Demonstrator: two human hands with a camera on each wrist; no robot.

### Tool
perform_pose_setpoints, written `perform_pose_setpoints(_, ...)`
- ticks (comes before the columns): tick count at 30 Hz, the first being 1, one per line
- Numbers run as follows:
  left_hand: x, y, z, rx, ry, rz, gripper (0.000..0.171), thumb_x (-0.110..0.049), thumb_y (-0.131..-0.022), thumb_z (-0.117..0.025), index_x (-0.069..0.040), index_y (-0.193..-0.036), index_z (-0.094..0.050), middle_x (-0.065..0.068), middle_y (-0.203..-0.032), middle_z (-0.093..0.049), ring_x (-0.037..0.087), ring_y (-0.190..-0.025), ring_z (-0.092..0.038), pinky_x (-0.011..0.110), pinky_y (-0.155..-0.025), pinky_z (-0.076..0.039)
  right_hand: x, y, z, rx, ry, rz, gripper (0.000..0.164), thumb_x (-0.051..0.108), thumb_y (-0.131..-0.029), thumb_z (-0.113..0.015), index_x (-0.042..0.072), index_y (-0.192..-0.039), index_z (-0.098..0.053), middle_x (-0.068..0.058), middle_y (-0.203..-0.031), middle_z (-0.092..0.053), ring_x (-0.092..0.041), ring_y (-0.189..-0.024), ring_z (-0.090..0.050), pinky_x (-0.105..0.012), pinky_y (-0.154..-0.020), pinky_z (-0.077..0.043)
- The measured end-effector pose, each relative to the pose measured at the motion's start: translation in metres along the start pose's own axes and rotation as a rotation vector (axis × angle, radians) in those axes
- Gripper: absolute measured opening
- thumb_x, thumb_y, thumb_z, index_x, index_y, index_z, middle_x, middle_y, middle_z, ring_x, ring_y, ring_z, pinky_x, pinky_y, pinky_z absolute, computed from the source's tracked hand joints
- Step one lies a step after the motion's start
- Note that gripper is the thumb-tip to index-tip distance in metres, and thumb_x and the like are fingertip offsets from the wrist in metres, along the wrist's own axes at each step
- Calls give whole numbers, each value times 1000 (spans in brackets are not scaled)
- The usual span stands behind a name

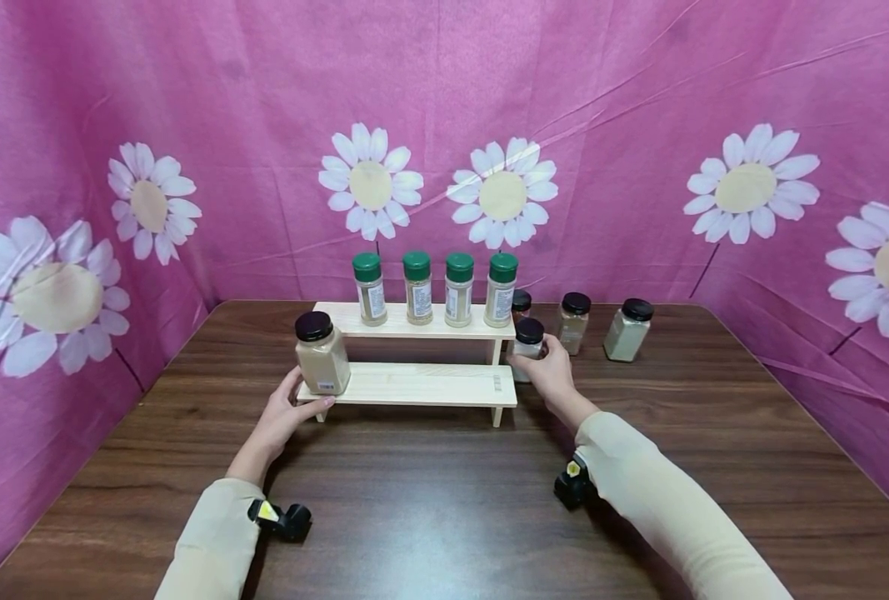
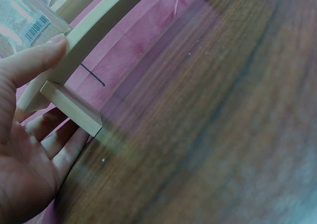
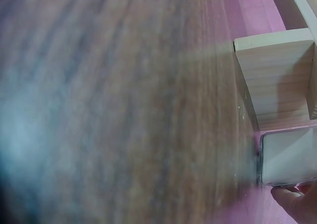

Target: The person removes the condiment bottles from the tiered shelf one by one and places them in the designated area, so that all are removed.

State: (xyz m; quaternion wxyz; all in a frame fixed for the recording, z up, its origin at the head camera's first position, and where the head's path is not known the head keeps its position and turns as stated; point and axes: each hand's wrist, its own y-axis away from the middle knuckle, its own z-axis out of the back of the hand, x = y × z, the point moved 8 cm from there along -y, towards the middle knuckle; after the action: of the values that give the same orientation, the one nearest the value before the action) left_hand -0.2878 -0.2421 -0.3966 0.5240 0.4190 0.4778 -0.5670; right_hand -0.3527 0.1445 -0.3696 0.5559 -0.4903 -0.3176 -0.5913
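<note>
A two-step wooden rack (image 1: 414,385) stands on the table. At the left end of its lower step sits a large square jar (image 1: 324,362) with a black lid and beige powder. My left hand (image 1: 277,423) grips that end, thumb on the front edge just below the jar, fingers behind the leg (image 2: 74,107). Beside the rack's right end, my right hand (image 1: 552,379) holds a black-lidded jar (image 1: 528,332) of whitish contents between thumb and fingers. In the right wrist view the jar (image 3: 290,157) is close to the rack's side; whether it touches the table, I cannot tell.
Several green-capped spice bottles (image 1: 417,292) line the upper step. Behind and right of my right hand stand a reddish jar (image 1: 521,305), a brownish jar (image 1: 574,323) and a pale green jar (image 1: 627,332), all black-lidded. A pink flowered cloth (image 1: 601,200) hangs behind the table (image 1: 429,500).
</note>
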Motion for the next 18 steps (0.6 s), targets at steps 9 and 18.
perform_pose_setpoints(9, 1, -1, 0, -1, -3, -15, 70, -10, -74, -67, -5, -132, -27, 16, -133, -28, 27, -120, -22, 43, -95, -16, 0, -1, -1, -10, 35, 17, 53, 8, -65, -71, -6, -109, -46, -21, -97, -53, -29, -89, -48, -37, -79, -37)
perform_pose_setpoints(18, 2, -1, 1, -4, -4, -7, 70, -10, -74, -66, -5, -133, -27, 16, -135, -25, 26, -121, -20, 43, -95, -17, 1, -1, -2, 6, 13, 15, 54, 7, -65, -69, -7, -111, -45, -22, -100, -53, -29, -91, -47, -37, -80, -36)
